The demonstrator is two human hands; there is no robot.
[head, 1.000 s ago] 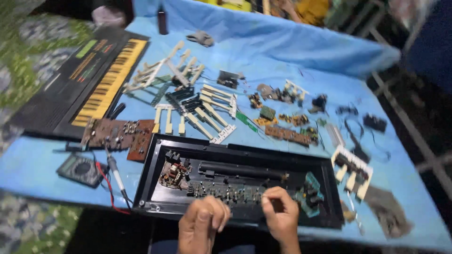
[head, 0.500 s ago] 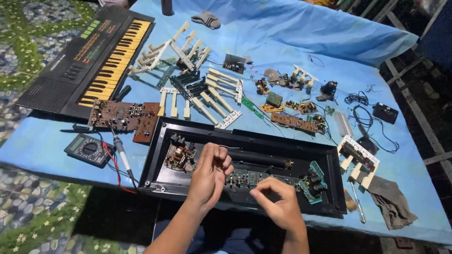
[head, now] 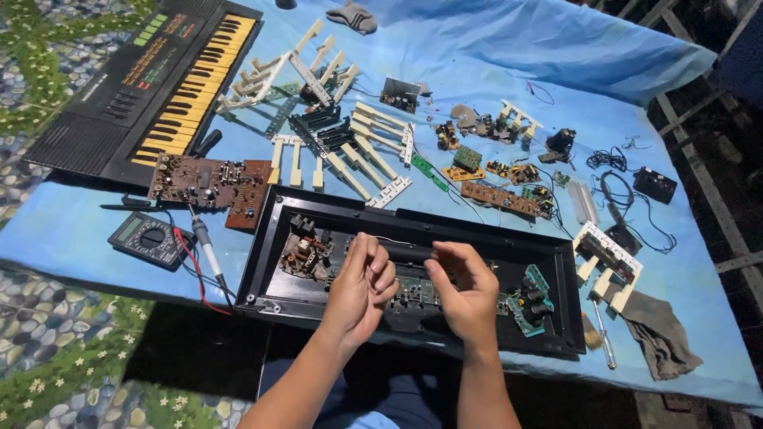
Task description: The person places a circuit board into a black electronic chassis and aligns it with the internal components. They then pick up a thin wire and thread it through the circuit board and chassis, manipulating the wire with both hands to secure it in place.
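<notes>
An open black keyboard case (head: 270,238) lies at the near edge of the blue-covered table, with green circuit boards (head: 528,298) and small parts inside it. Both my hands are over its middle. My left hand (head: 362,282) has its fingers bent close together, tips down on the board; whether it holds anything is hidden. My right hand (head: 469,290) is a little to the right, thumb and fingers pinched on the end of a thin pale wire (head: 401,241) that runs leftward across the case.
A black electronic keyboard (head: 159,79) lies far left. In front of it are a brown circuit board (head: 211,183) and a multimeter (head: 151,237) with red and black leads. Loose white key strips (head: 369,151), small boards (head: 497,195), black cables (head: 628,191), a screwdriver (head: 602,342) and a grey rag (head: 660,338) lie around.
My view has come closer to the case. Both hands have moved up from its near rim to its middle and closer together, the right one pinched.
</notes>
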